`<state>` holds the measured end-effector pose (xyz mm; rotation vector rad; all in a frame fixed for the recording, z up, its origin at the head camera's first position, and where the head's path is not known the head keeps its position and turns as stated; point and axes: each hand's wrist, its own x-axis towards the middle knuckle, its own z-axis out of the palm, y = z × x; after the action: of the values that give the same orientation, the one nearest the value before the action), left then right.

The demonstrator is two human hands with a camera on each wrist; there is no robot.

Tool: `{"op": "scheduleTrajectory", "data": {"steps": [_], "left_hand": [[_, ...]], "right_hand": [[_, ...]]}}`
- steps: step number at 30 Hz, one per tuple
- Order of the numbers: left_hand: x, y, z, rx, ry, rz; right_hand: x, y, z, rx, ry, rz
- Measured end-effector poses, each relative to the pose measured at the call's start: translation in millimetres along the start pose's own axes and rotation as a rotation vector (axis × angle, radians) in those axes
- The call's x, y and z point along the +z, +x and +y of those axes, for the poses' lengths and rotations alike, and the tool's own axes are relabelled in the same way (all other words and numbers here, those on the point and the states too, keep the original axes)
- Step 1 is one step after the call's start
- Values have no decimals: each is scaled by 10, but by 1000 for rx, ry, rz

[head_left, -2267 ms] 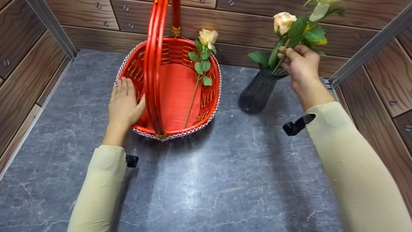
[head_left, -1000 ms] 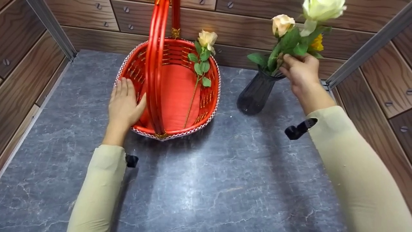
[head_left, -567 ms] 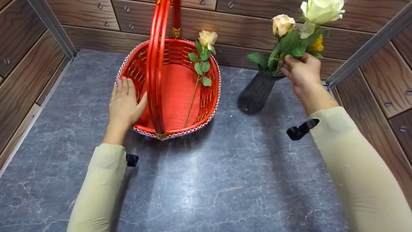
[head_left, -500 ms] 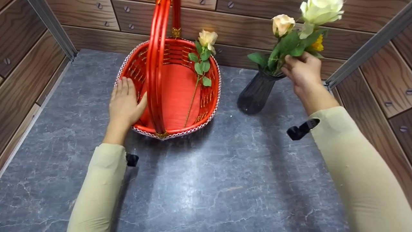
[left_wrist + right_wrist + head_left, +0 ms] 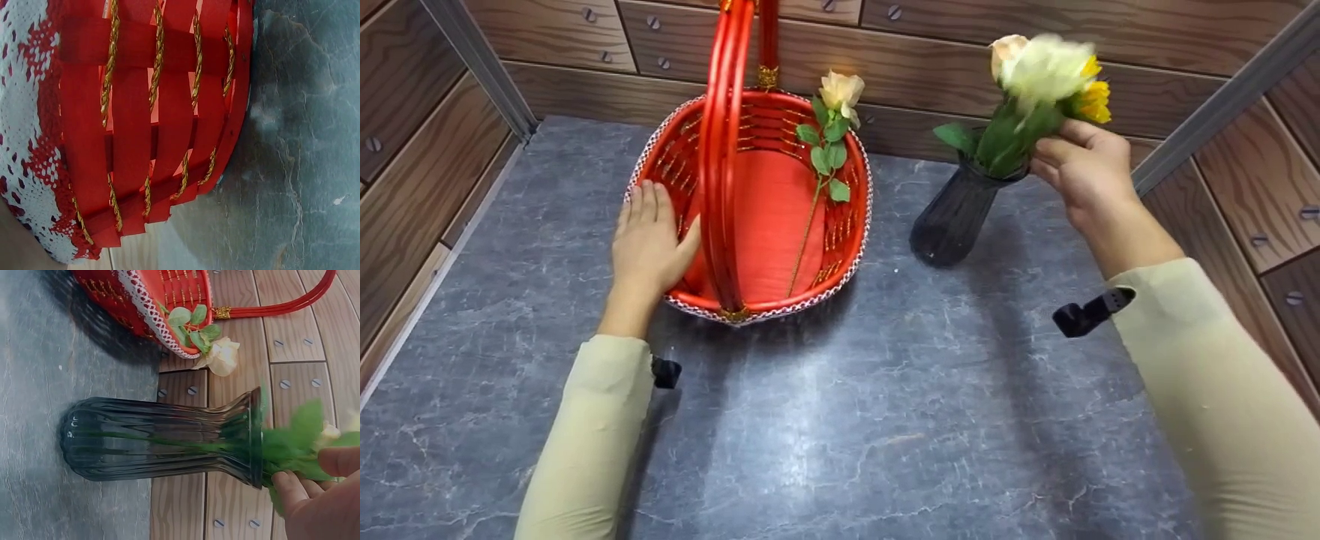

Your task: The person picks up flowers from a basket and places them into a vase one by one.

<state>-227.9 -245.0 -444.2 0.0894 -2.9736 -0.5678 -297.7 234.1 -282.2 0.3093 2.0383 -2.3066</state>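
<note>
In the head view my left hand [image 5: 649, 240] rests with straight fingers on the left rim of a red woven basket [image 5: 861, 259], thumb just inside it. A cream rose [image 5: 842, 90] with a long leafy stem lies in the basket, its bloom over the back right rim. My right hand [image 5: 1091, 176] is at the mouth of a dark ribbed glass vase [image 5: 949, 221], beside leaves and stems. A blurred white rose [image 5: 1046, 71] leans left there, partly covering a peach rose [image 5: 1003, 52]. Yellow flowers [image 5: 1093, 101] stand above my fingers. Leaves hide whether the fingertips pinch a stem.
The basket's tall red handle [image 5: 724, 150] arches over its left part. Wood-patterned walls [image 5: 922, 75] enclose the grey marbled table [image 5: 825, 435] at the back and sides. The vase stands near the back wall, right of the basket.
The white rose has swung left and down toward the peach rose, and the yellow flowers show more. My right hand has shifted right and slightly down. The left hand stays on the rim.
</note>
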Motion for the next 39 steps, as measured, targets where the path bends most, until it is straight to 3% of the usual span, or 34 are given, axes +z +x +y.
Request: {"op": "scheduleTrajectory", "data": {"steps": [10,14,18,27,39], "left_hand": [[-4,-5,2,-2,2,-10],[-11,-11,2,-3,5,-8],[-18,-13,6,-1,3,-6],[-30,-11,15,-5,5,-15],[-22,-8,12,-2,6,-17]], "right_hand": [[-93,-216,-32,-68,40,20],[-97,-318,-23,-131,118,59],[-69,-416,-10,-174,205,45],[125,-556,68,-208,234,-57],[462,-539,181,-184,279,-130]]}}
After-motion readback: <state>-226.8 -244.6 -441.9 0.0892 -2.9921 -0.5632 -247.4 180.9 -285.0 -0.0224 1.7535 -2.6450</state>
